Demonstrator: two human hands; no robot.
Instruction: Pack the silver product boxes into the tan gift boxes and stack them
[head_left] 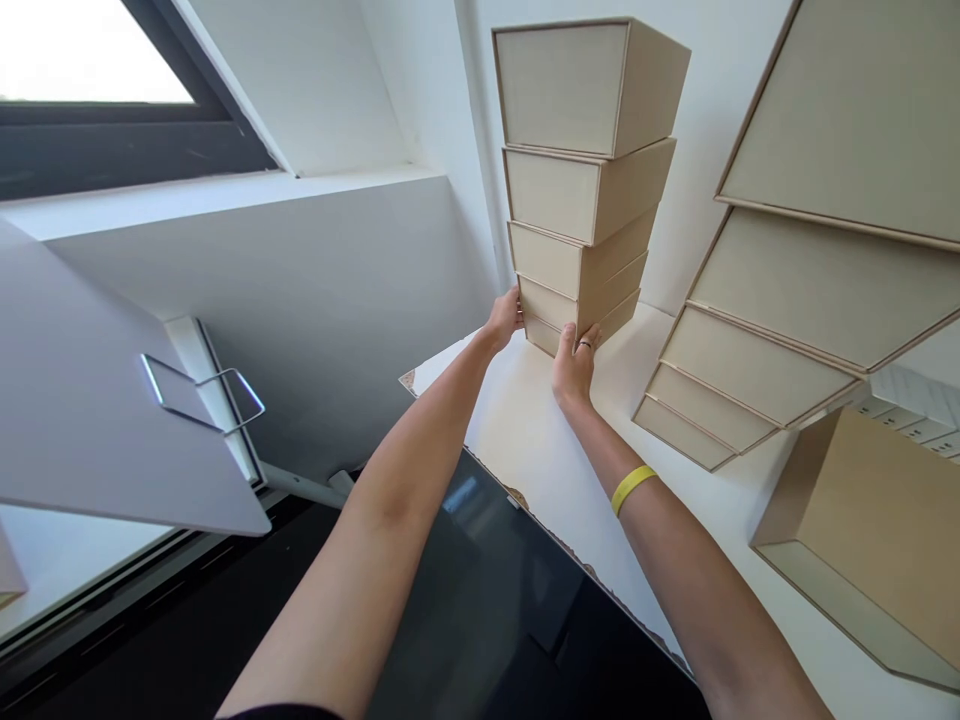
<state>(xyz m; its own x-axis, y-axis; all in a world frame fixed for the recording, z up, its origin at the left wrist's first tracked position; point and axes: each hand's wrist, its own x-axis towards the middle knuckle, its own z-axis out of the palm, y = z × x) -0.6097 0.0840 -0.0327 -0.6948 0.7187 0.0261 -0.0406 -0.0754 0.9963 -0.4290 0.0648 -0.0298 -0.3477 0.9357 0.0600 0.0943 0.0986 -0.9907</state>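
Reaching up, left hand (502, 318) and right hand (576, 366) (ring, yellow wristband (632, 487)) both closed on the bottom of the box stack (581, 190), on white shelf (540, 430) at 12 o'clock, second stack (787, 300) at 2 o'clock.

Beige boxes (581, 190) – white shelf (540, 440), yellow wristband (632, 487), black-framed window (112, 140).

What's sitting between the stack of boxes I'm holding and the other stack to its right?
Nothing: in the head view, only bare white shelf top shows between the held stack and the other stack.
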